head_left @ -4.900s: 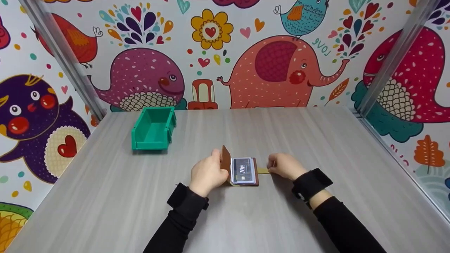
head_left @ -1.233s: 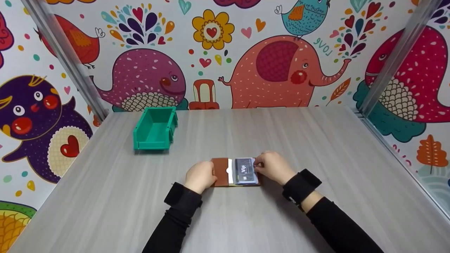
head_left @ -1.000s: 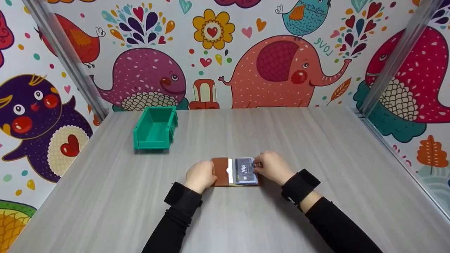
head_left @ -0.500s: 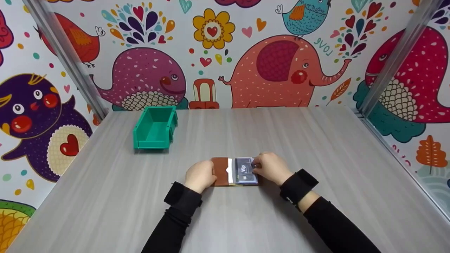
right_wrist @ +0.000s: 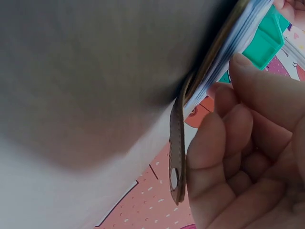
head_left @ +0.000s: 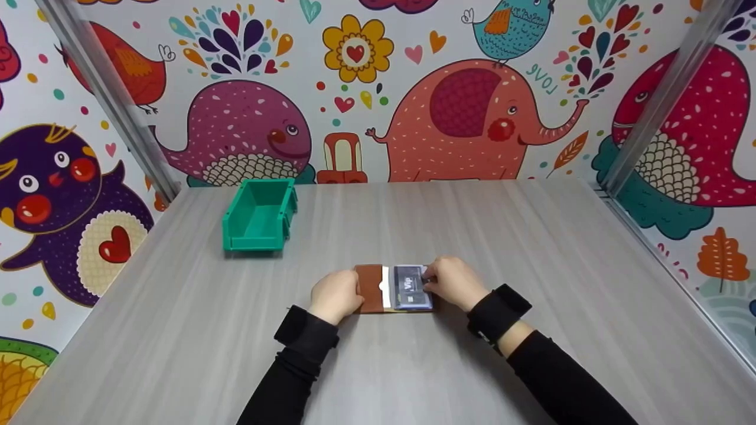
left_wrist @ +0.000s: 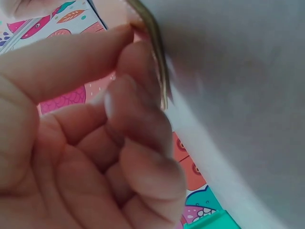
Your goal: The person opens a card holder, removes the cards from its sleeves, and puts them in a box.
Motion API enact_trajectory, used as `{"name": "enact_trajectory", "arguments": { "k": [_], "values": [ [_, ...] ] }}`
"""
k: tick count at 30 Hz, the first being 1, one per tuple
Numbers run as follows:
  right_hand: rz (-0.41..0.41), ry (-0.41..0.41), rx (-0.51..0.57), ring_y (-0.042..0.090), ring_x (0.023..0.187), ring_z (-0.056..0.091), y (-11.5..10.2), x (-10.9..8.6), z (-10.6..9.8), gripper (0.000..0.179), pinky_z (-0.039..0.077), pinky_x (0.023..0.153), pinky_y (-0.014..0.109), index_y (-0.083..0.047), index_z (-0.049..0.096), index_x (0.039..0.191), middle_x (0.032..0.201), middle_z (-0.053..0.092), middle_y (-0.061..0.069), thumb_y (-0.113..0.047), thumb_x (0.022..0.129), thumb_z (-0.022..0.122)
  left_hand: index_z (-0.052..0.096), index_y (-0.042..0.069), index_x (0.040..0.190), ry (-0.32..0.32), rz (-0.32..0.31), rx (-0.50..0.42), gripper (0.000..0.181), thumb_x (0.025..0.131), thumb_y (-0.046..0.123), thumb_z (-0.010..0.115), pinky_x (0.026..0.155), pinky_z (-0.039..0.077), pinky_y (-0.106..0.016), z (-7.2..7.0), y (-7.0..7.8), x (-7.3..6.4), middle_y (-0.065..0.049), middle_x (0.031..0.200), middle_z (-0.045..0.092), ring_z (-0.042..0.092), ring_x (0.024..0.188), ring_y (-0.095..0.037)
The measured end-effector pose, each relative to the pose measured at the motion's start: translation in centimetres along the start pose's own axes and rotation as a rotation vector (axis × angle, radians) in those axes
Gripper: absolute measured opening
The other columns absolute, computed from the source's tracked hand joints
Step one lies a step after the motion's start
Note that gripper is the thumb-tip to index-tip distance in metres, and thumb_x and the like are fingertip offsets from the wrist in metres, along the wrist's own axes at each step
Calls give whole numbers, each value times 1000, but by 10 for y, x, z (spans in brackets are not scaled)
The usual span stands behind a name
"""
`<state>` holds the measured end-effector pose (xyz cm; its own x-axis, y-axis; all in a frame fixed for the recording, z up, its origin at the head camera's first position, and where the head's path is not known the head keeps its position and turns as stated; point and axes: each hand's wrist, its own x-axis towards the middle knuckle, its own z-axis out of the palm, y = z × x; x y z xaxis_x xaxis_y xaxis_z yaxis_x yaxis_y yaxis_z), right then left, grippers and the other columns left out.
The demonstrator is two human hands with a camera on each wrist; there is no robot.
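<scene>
The brown card holder (head_left: 371, 288) lies open on the table (head_left: 384, 366) between the two hands. The left hand (head_left: 335, 296) pinches its left cover edge. The right hand (head_left: 458, 283), fingers curled, touches the right edge of the card sleeves (head_left: 409, 293); I cannot tell whether it pinches them. The strap (right_wrist: 176, 143) hangs out just beside the right fingers.
</scene>
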<state>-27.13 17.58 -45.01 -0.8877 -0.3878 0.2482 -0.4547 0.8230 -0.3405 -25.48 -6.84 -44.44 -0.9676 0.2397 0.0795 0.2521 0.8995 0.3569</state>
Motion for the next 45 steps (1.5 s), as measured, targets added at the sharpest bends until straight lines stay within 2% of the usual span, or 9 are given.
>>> {"name": "enact_trajectory", "arguments": {
  "k": [5, 13, 18, 26, 38, 45],
  "values": [
    [27, -16, 22, 26, 80, 66, -1, 1, 0, 12, 53, 76, 42, -2, 78, 88, 86, 71, 10, -3, 76, 82, 57, 12, 65, 11, 6, 7, 24, 79, 11, 77, 58, 49, -38, -2, 4, 1, 2, 64, 56, 59, 64, -21],
    [29, -32, 31, 27, 83, 67, -1, 2, 1, 12, 53, 78, 43, -2, 78, 88, 90, 72, 11, -3, 77, 81, 55, 12, 64, 76, 25, 6, 24, 80, 10, 73, 56, 48, -39, -2, 18, 6, 1, 63, 54, 57, 61, -21],
    [37, -35, 29, 27, 84, 68, -1, 2, 1, 13, 53, 78, 43, -1, 78, 89, 90, 73, 12, -3, 77, 81, 53, 13, 62, 106, 48, -6, 26, 81, 10, 70, 56, 47, -40, -2, 28, 10, 0, 65, 57, 57, 61, -22],
    [37, -28, 29, 27, 82, 67, -1, 1, 0, 12, 54, 77, 43, -2, 78, 89, 88, 72, 10, -3, 77, 81, 59, 9, 65, 177, 108, 6, 21, 82, 11, 72, 58, 50, -43, 3, 41, 13, -6, 72, 66, 63, 65, -28],
    [31, -28, 44, 22, 76, 65, -1, 2, 0, 9, 53, 71, 41, -4, 77, 83, 84, 71, 7, -1, 76, 80, 55, 11, 62, 148, 121, -48, 28, 83, 11, 73, 56, 48, -41, 13, 47, 16, -3, 66, 61, 59, 59, -22],
    [28, -25, 44, 22, 76, 65, 0, 2, 0, 9, 53, 71, 41, -3, 77, 84, 84, 71, 8, 0, 76, 80, 52, 10, 61, 144, 132, -85, 25, 79, 7, 71, 56, 48, -41, 19, 44, 17, -4, 65, 60, 56, 59, -23]
  ]
}}
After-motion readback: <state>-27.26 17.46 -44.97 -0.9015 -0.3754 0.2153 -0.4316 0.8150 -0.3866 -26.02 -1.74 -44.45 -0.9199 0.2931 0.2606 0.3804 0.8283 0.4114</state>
